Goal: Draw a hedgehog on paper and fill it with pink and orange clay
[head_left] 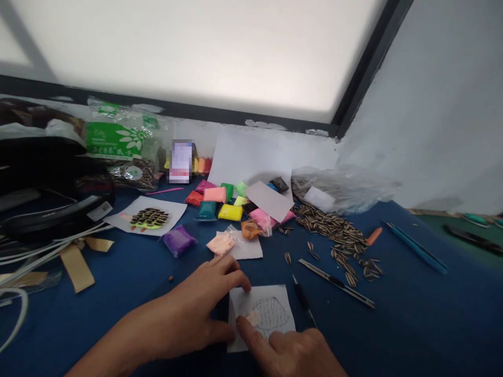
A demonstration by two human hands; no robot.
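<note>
A small white sheet (281, 296) with a pencil drawing of a rounded, scalloped-patterned shape (273, 314) lies in front of me. Flattened light-peach clay (254, 317) covers a small part at the drawing's left. The extended index finger of my right hand (294, 351) touches the sheet beside this clay, while its other fingers curl under. My left hand (200, 303) rests along the sheet's left side, fingers apart and holding nothing. Just beyond it sits an opened packet of peach clay (222, 243). A black pen (302, 296) lies right of the sheet.
Sunflower seeds (330, 225) are heaped at right, near a utility knife (338, 284) and blue tweezers (416, 246). Coloured clay packets (230, 212) cluster behind. A seed-covered clay figure (150, 217) lies on paper at left, near a purple packet (178, 241) and white cables (51, 243).
</note>
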